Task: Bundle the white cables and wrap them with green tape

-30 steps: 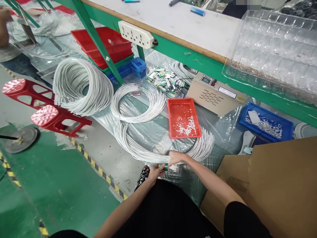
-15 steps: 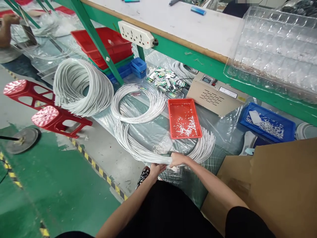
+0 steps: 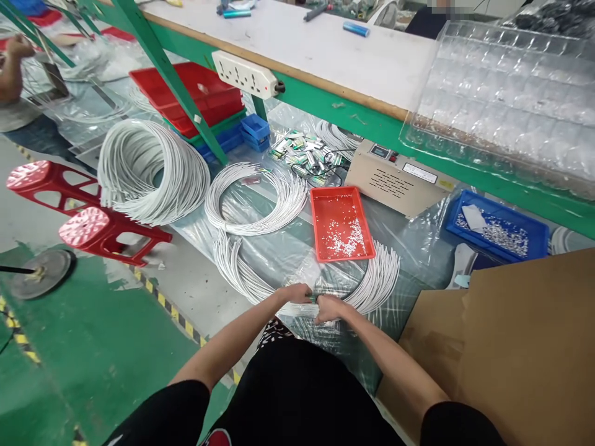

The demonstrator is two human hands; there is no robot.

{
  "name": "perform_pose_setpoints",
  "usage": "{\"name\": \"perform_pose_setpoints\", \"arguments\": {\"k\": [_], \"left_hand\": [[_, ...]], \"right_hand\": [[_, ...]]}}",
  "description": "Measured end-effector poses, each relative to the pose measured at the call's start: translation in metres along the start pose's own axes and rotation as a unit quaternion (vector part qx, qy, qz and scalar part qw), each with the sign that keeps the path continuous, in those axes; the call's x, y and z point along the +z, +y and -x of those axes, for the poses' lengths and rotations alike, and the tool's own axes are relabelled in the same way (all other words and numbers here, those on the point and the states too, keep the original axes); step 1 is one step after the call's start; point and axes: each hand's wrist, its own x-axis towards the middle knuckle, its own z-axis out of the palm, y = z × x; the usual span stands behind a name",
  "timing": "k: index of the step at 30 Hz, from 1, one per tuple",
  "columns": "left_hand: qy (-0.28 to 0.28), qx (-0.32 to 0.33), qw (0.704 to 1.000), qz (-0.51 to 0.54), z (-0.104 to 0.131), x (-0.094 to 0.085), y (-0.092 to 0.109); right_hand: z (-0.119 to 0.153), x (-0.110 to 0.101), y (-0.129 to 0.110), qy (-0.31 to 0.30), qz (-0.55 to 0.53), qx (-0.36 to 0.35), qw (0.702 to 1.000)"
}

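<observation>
A curved bundle of white cables (image 3: 251, 277) lies along the front edge of the plastic-covered table, with its loose ends fanned out at left and right. My right hand (image 3: 331, 308) is closed round the middle of this bundle. Just left of it, my left hand (image 3: 297, 293) is over the top of the bundle with its fingers pressed together. Something small and greenish shows at its fingertips, too small to name. Behind the bundle sits a red tray (image 3: 320, 244) scattered with tiny white pieces. A second coil of white cables (image 3: 218, 214) lies behind at left.
A large cable coil (image 3: 181, 179) stands at the table's left end, near red stools (image 3: 88, 229). Behind are a beige machine (image 3: 395, 179) and a blue tray (image 3: 499, 244) of small parts. Cardboard (image 3: 530, 334) is at right. A green-edged shelf (image 3: 325, 108) crosses above. Another person's arm (image 3: 12, 68) shows far left.
My left hand has moved from beneath the bundle up over its top. My right hand stays on the bundle. The whole view has shifted slightly.
</observation>
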Motion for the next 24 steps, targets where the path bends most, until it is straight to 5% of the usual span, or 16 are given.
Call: {"name": "perform_pose_setpoints", "arguments": {"k": [3,8,13,24], "left_hand": [[-0.043,0.049,0.996,-0.062,-0.008,0.001,0.002],[0.006,0.096,0.985,-0.146,-0.008,-0.004,-0.001],[0.034,0.096,0.976,-0.192,-0.008,-0.004,-0.003],[-0.013,0.050,0.969,-0.243,-0.018,-0.018,0.022]], "right_hand": [[0.001,-0.001,-0.001,0.003,0.004,-0.006,1.000],[-0.003,-0.001,0.001,0.006,-0.008,-0.003,1.000],[-0.010,-0.001,0.006,-0.003,-0.009,0.010,1.000],[-0.015,0.007,0.002,-0.018,-0.001,0.026,0.999]]}}
